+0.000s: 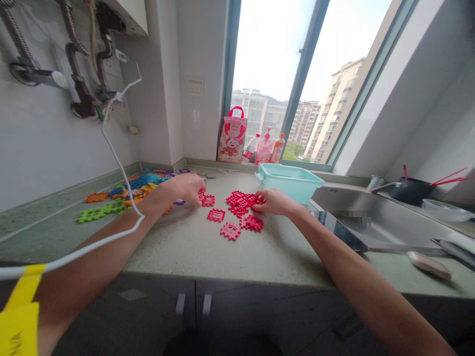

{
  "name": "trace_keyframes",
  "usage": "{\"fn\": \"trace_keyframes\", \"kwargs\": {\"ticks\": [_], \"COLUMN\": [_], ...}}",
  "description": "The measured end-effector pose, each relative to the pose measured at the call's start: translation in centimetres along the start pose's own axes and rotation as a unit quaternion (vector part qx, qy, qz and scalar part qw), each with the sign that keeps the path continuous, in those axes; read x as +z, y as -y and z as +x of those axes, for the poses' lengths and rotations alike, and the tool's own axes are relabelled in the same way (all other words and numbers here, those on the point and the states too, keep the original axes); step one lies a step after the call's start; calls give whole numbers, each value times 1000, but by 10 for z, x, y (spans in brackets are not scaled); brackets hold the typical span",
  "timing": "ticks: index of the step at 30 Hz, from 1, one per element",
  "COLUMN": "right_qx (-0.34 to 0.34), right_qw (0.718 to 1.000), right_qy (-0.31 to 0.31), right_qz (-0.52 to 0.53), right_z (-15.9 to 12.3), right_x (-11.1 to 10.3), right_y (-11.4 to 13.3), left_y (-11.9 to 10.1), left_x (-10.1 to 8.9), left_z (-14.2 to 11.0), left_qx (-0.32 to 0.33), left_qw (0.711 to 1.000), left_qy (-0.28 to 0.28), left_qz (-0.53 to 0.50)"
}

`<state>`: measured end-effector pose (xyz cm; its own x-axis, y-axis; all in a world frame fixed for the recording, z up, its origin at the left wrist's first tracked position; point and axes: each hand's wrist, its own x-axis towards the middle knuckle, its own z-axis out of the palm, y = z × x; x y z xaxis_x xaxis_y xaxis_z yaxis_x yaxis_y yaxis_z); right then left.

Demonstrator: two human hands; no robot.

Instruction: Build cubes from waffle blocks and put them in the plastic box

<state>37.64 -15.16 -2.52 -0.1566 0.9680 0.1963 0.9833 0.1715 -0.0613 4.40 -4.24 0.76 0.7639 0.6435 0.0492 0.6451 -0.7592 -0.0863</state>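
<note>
Several red square lattice tiles [237,213] lie scattered on the green speckled counter [193,247]. My left hand [185,189] reaches in from the left, its fingers curled down and pinching a red tile [206,199] at the left of the group. My right hand [272,201] rests on the right side of the red pile, fingers closed on a red tile [257,201]. A pale teal plastic tub [288,182] stands just behind my right hand.
A heap of blue, orange, yellow and green tiles [122,195] lies at the left by the wall. A steel sink [374,217] with a tap sits right. Bottles and a red bag [232,136] stand on the window sill. A white cable [118,163] hangs across the left.
</note>
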Motion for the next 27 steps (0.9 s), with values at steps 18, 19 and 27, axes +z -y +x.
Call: {"fn": "trace_keyframes", "kwargs": {"ticks": [18, 19, 27], "right_qx": [-9, -15, -47], "right_qw": [999, 999, 996], "right_qy": [24, 24, 37], "right_qz": [19, 23, 70], "right_z": [-1, -1, 2], "right_x": [-11, -11, -10], "right_y": [-8, -9, -20], "left_y": [-6, -8, -18], "left_x": [14, 14, 22], "left_z": [8, 9, 15], "left_qx": [59, 55, 17], "left_qw": [997, 997, 998], "left_qy": [-13, -17, -55], "left_qz": [-45, -43, 17]}}
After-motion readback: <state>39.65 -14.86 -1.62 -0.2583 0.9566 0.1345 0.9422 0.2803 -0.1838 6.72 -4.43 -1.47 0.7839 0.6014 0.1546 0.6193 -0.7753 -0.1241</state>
